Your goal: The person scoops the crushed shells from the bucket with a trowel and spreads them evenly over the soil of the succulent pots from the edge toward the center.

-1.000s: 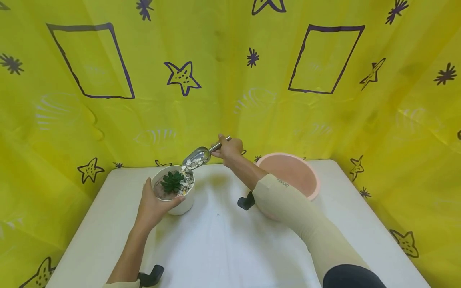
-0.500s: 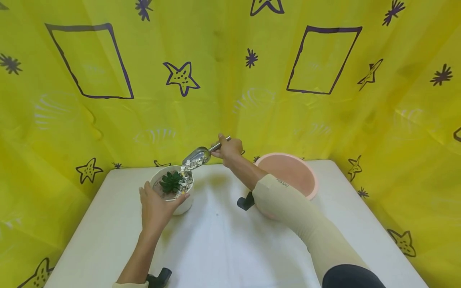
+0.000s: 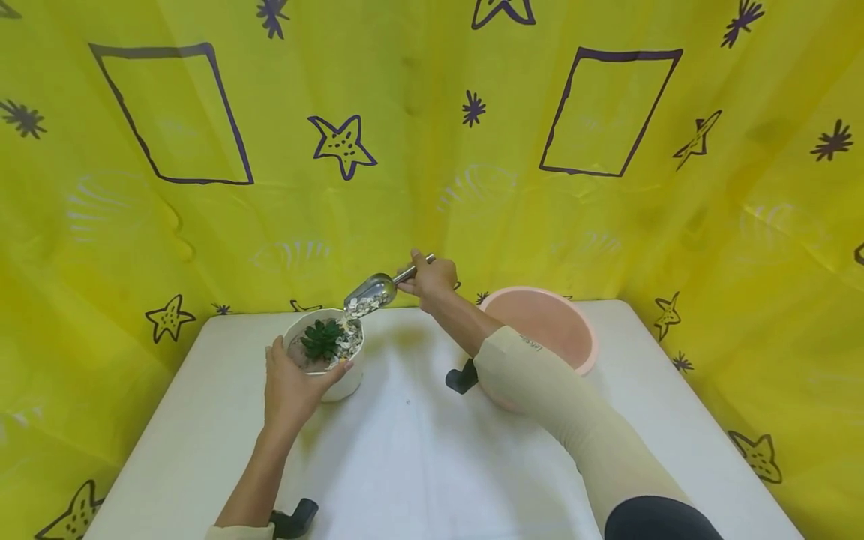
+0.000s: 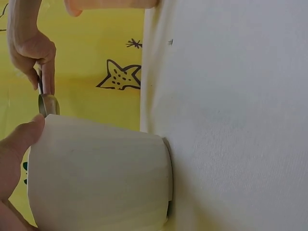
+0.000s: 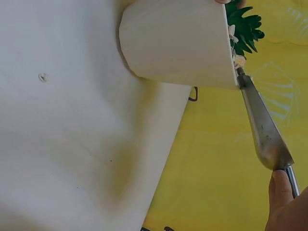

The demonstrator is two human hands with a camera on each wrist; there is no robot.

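A white plant pot (image 3: pixel 346 385) stands on the table at the left, with a green succulent (image 3: pixel 322 339) in it. Pale pebbles (image 3: pixel 350 343) cover the right part of its top; a brownish surface shows on the left. My left hand (image 3: pixel 292 390) grips the near left of the pot, thumb along the front rim. In my right hand (image 3: pixel 433 280) is the handle of a metal scoop (image 3: pixel 375 291), tilted down with its lip at the pot's far right rim. Small white stones lie in the scoop's mouth. In the right wrist view the scoop (image 5: pixel 264 132) touches or nearly touches the rim.
A pink round tub (image 3: pixel 540 326) stands on the right, partly behind my right sleeve (image 3: pixel 540 390). One small pale bit (image 5: pixel 44 77) lies on the white table (image 3: pixel 418 465). A yellow patterned curtain (image 3: pixel 418 202) hangs behind the table's far edge.
My left hand and forearm have shifted slightly right, and its fingers now sit differently on the pot. The scoop stays almost in place, while the stones in it have shifted a little.
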